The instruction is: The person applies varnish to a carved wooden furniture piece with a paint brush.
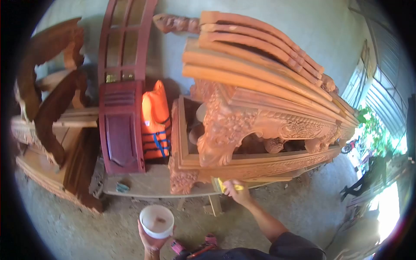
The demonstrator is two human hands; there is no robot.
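My left hand (150,242) holds a small white plastic bowl (156,220) from below, low in the view; something small lies inside it. My right hand (236,193) reaches forward and presses a yellow pad or cloth (228,185) against the lower rail of a carved orange-brown wooden furniture piece (260,125). That piece lies on a low wooden platform (147,184), its ornate legs and carved frieze facing me.
Curved wooden slats (255,56) are stacked on top of the carved piece. A dark red chair back (121,99) and an orange life vest (155,121) lean against the wall. Dark carved parts (52,99) pile at the left. An open doorway (381,143) is on the right.
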